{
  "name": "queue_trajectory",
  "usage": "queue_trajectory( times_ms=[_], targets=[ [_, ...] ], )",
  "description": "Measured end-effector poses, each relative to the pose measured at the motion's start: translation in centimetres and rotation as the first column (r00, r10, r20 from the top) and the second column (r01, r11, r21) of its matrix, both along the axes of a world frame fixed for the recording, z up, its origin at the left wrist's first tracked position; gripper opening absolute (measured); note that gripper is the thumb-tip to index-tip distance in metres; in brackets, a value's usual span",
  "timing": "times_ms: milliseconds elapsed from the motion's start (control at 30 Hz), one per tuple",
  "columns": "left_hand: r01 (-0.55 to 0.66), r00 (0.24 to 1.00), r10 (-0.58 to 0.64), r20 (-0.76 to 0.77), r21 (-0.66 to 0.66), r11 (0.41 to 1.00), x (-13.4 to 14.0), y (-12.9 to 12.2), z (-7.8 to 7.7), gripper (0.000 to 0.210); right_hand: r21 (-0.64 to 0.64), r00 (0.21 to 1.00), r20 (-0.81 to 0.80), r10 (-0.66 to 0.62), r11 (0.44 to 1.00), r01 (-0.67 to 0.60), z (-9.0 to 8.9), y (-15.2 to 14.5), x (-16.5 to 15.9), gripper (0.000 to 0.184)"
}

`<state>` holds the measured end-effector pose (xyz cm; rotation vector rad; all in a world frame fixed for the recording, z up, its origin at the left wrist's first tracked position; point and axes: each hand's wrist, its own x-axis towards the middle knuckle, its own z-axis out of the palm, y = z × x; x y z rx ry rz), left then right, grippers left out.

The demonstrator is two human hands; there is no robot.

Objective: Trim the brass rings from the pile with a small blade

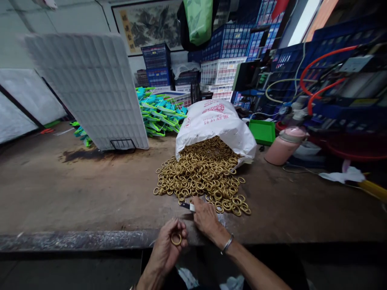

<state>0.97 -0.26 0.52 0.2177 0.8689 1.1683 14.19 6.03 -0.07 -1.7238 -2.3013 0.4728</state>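
My left hand (169,243) is closed on a brass-coloured ring (176,239) near the table's front edge, palm turned up. My right hand (206,216) grips a small knife (188,206) with a dark blade and a white part by the fingers. The blade points left, just in front of the ring pile (199,175). Those rings spill out of a white woven sack (216,119) with red print, lying on its side with its mouth toward me. Most of the knife's handle is hidden in my fingers.
A white ribbed panel (90,88) stands upright at left on a black wire stand (122,144). Green and turquoise plastic pieces (161,112) are heaped behind it. To the right are a green tray (262,132) and a pink bottle (286,146). Blue crates (228,42) are stacked behind.
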Motion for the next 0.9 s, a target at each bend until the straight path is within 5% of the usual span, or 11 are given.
queue_trajectory(
  times_ms=[100, 200, 300, 467, 667, 900],
  targets=[
    [0.014, 0.964, 0.015, -0.266, 0.110, 0.994, 0.5, 0.5, -0.1, 0.029, -0.100, 0.966, -0.260, 0.014, 0.994, -0.041, 0.4, -0.3, 1.0, 0.012],
    [0.119, 0.872, -0.017, -0.490, 0.177, 0.977, 1.0, 0.8, 0.1, 0.041, -0.210, 0.831, -0.556, 0.013, 0.965, -0.156, 1.0, -1.0, 1.8, 0.023],
    [0.215, 0.831, -0.084, -0.549, 0.178, 0.960, 1.5, 0.9, 0.7, 0.032, -0.325, 0.693, -0.718, -0.063, 0.911, -0.253, 1.1, -1.6, 2.2, 0.024],
    [0.160, 0.811, 0.026, -0.585, 0.265, 0.951, 1.9, 0.7, 1.2, 0.025, -0.400, 0.604, -0.774, -0.187, 0.885, -0.238, -0.1, -2.1, 1.9, 0.026],
    [0.257, 0.688, 0.112, -0.717, 0.384, 0.887, 1.7, 0.5, 0.9, 0.022, -0.441, 0.628, -0.740, -0.239, 0.878, -0.186, -0.5, -2.3, 1.2, 0.028],
    [0.209, 0.795, -0.051, -0.604, 0.194, 0.959, 1.9, 0.4, 1.1, 0.034, -0.411, 0.676, -0.696, -0.244, 0.906, -0.097, 0.2, -2.0, 1.1, 0.019]
  ],
)
